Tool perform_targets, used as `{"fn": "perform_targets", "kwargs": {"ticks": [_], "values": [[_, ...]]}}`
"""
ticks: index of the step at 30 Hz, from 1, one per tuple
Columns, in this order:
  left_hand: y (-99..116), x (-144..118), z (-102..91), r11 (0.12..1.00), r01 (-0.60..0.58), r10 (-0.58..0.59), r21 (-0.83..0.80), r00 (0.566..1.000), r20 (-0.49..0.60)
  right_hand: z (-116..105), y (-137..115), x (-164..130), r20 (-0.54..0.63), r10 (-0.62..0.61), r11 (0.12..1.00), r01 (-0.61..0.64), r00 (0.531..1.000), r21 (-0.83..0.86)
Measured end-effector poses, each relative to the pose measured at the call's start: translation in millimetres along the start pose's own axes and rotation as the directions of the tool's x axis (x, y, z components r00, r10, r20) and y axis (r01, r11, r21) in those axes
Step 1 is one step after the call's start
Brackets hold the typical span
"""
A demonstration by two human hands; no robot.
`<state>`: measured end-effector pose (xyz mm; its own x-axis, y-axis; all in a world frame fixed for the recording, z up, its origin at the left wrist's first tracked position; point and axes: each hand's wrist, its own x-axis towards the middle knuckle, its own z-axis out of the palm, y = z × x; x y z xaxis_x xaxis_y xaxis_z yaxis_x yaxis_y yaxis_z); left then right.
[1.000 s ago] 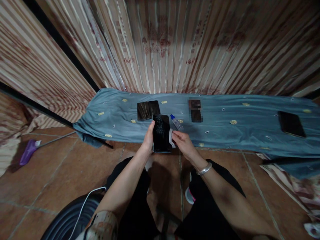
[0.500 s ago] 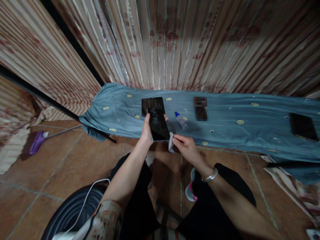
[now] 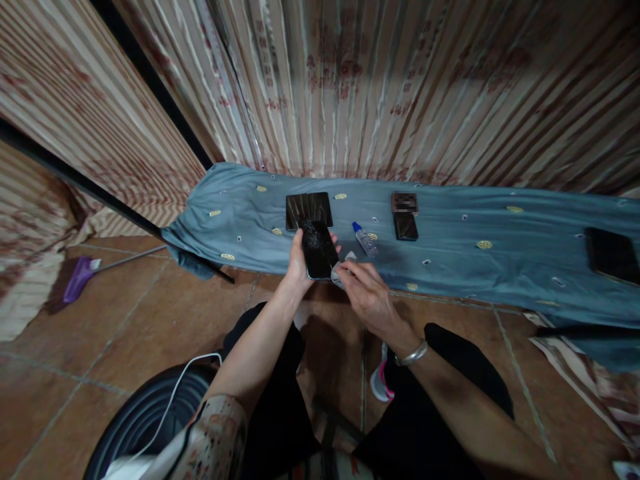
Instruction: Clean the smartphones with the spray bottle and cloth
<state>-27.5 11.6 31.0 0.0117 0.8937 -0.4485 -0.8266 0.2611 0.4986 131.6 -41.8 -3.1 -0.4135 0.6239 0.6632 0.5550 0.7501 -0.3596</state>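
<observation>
With fingers of the right hand (image 3: 371,299) pinched on the wipe (image 3: 337,276), meeting the lower right corner of the phone (image 3: 320,252). Grasping the phone along its left edge with the left hand (image 3: 299,265), fingertips curling out from beneath at its right edge. Held screen up, over the near side of the table (image 3: 450,267).

Half a second ago, dangling the wipe loosely beside that same corner; now bunched up, brought in against it and partly covered by the fingers. Likely means closer work on the corner and edge, rather than across the middle of the screen. Speckled near the top of the phone; cannot tell whether from cracks or droplets.

Lying on the table just beyond the phone, partly hidden by it: black slabs (image 3: 300,208), seemingly two, side by side. Near the phone, to its right: the bottle (image 3: 366,240), blue cap on, untouched. Farther right of the phone: a dark item (image 3: 405,225), blurred at the top. Well apart, at far right of the phone: a tablet (image 3: 611,255).
</observation>
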Motion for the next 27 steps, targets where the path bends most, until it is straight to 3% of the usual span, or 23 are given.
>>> {"fn": "perform_targets", "kwargs": {"ticks": [5,11,21,24,27], "values": [[-8.0,1.3,-1.9,1.0,0.002,-0.002,0.01,1.0,0.006,0.6,-7.6,-1.6,0.026,-0.061,0.998,0.061,0.998,0.005],[-23.5,3.8,-0.2,0.996,0.09,-0.09,0.022,0.995,-0.04,6.6,-19.6,-0.4,-0.001,-0.129,0.989,0.129,0.992,0.067],[-29.8,13.1,1.6,0.991,0.059,-0.036,0.122,0.984,-0.177,12.5,-18.1,9.1,-0.013,0.012,0.992,-0.011,1.0,0.126],[-35.4,8.9,-0.6,0.99,0.034,-0.013,0.135,0.989,-0.149,12.8,-12.8,11.4,-0.034,0.034,0.993,-0.03,0.999,0.115],[-43.2,0.0,-1.6,0.991,0.047,-0.041,0.128,0.998,-0.055,13.6,-3.5,13.3,-0.02,0.068,0.991,-0.066,0.997,0.115]]}}
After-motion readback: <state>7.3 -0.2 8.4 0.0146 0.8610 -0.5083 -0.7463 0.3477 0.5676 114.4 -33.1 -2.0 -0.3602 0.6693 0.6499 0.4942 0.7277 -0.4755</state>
